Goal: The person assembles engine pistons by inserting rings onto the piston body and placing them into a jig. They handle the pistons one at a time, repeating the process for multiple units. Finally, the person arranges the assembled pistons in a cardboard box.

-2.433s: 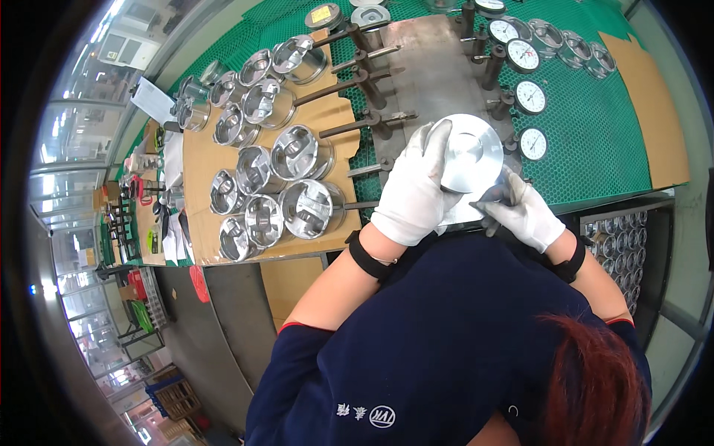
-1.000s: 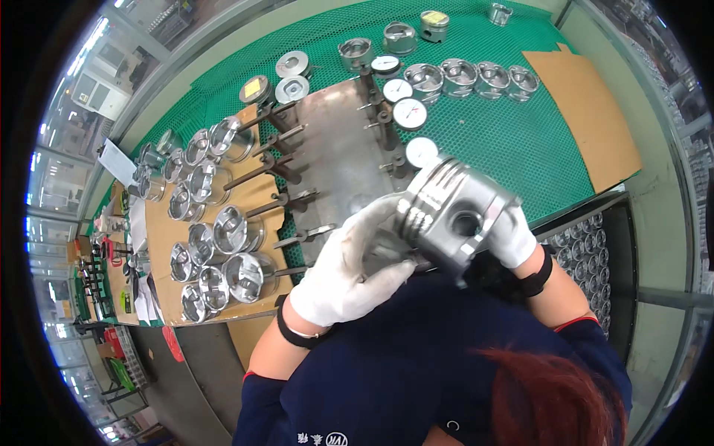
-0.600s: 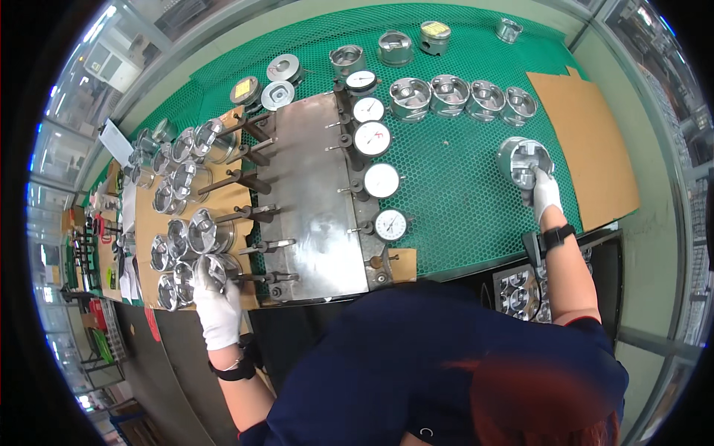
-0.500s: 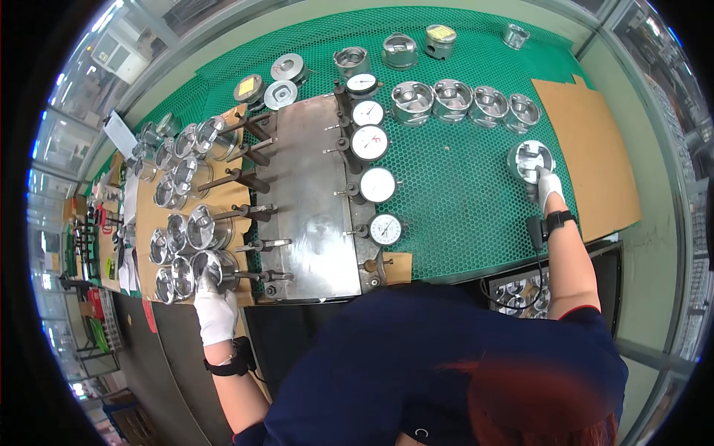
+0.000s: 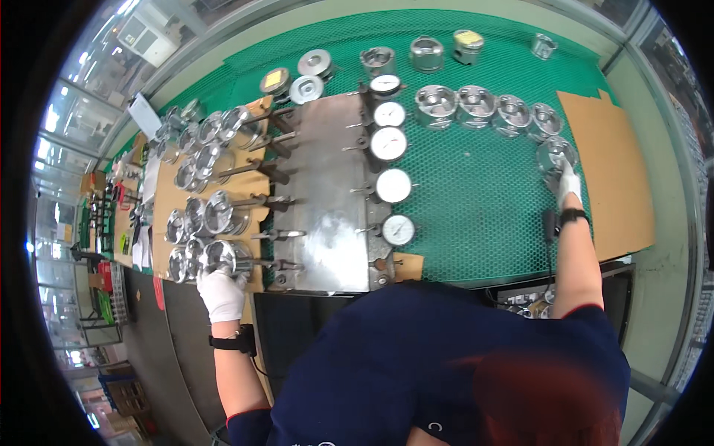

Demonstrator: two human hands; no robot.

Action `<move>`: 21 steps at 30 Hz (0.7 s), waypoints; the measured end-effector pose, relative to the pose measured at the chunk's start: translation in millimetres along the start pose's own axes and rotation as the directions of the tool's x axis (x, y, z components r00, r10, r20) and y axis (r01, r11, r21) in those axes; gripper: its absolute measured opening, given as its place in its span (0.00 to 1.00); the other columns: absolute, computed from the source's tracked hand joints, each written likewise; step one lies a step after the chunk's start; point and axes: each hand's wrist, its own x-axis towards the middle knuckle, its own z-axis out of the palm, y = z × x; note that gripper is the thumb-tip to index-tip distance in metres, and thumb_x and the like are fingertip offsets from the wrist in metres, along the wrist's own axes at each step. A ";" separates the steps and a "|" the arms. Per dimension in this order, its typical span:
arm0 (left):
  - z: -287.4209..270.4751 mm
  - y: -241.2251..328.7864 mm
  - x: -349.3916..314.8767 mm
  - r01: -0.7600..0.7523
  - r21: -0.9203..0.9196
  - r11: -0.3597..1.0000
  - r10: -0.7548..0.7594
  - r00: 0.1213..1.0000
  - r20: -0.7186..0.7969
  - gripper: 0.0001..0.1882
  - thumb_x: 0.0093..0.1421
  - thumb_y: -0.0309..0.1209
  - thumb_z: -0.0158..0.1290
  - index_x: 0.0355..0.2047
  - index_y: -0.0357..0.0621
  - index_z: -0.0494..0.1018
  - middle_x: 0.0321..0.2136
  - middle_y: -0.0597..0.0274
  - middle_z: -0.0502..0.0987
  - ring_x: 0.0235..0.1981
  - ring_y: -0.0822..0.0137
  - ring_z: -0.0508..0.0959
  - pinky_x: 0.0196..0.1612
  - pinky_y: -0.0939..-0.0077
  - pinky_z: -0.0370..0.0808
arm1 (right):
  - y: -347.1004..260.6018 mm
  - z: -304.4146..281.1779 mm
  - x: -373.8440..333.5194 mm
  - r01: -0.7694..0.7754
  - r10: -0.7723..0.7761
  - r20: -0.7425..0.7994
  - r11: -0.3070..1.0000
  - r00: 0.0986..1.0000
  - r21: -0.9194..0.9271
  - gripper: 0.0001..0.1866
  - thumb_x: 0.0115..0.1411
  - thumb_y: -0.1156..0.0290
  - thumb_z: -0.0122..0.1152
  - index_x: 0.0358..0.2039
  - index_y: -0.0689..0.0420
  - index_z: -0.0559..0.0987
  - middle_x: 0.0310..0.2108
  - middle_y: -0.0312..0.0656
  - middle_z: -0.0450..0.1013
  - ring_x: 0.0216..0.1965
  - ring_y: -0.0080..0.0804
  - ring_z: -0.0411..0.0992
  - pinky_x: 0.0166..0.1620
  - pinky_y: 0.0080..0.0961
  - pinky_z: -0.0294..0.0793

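My left hand (image 5: 222, 296), in a white glove, closes on the near side of a shiny metal piston (image 5: 227, 257). That piston stands at the near end of the rows on brown cardboard, beside a gauge arm. At the far right my gloved right hand (image 5: 569, 187) has its fingers on another piston (image 5: 556, 151), open side up on the green mat; its grip is partly hidden. Directly beyond this piston is the last one (image 5: 547, 117) of a row of similar pistons. Between my hands lies a steel plate (image 5: 323, 171) bordered by dial gauges (image 5: 393, 185).
More pistons (image 5: 219, 212) crowd the cardboard at left. Along the back stand further pistons, some with yellow labels (image 5: 468, 37). A cardboard sheet (image 5: 610, 171) lies at the mat's right edge. A black cabled device (image 5: 551, 224) hangs by my right wrist.
My right hand and its piston have moved away from me, nearer the row of pistons. My left hand stays at the same piston, its fingers shifted to the near rim. The whole view has shifted.
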 end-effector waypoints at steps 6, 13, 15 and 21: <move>-18.3 -41.0 -40.2 0.273 -0.425 0.863 -0.202 0.958 0.205 0.25 0.53 0.45 0.66 0.38 0.33 0.81 0.33 0.43 0.82 0.32 0.50 0.82 0.42 0.62 0.78 | -13.8 -58.6 -86.3 0.316 -0.294 0.175 0.942 0.939 -0.110 0.40 0.68 0.54 0.57 0.72 0.62 0.53 0.55 0.53 0.72 0.41 0.35 0.79 0.42 0.31 0.81; -83.8 -7.0 -34.6 0.416 -0.907 -0.065 -0.061 0.906 0.419 0.30 0.62 0.44 0.61 0.53 0.27 0.73 0.43 0.57 0.81 0.43 0.70 0.77 0.50 0.77 0.72 | -71.0 84.5 -348.3 0.651 -0.449 0.738 0.759 0.503 0.019 0.22 0.69 0.69 0.53 0.62 0.62 0.72 0.43 0.43 0.76 0.38 0.29 0.78 0.47 0.27 0.79; -104.8 17.4 -22.7 0.399 -0.903 -0.162 0.140 0.915 0.379 0.30 0.63 0.43 0.60 0.53 0.27 0.73 0.46 0.55 0.80 0.47 0.70 0.76 0.54 0.76 0.71 | -70.8 118.9 -412.9 0.754 -0.277 0.958 0.644 0.074 0.128 0.35 0.58 0.73 0.69 0.65 0.63 0.67 0.50 0.48 0.74 0.50 0.35 0.76 0.54 0.32 0.75; -67.7 53.2 -2.4 0.427 -0.850 -0.310 0.444 0.855 0.268 0.21 0.66 0.29 0.52 0.57 0.30 0.69 0.47 0.52 0.79 0.45 0.64 0.80 0.51 0.69 0.76 | -18.0 167.4 -499.4 0.765 -0.417 0.908 0.569 -0.050 0.303 0.68 0.37 0.58 0.85 0.71 0.65 0.51 0.61 0.58 0.62 0.64 0.53 0.62 0.65 0.41 0.62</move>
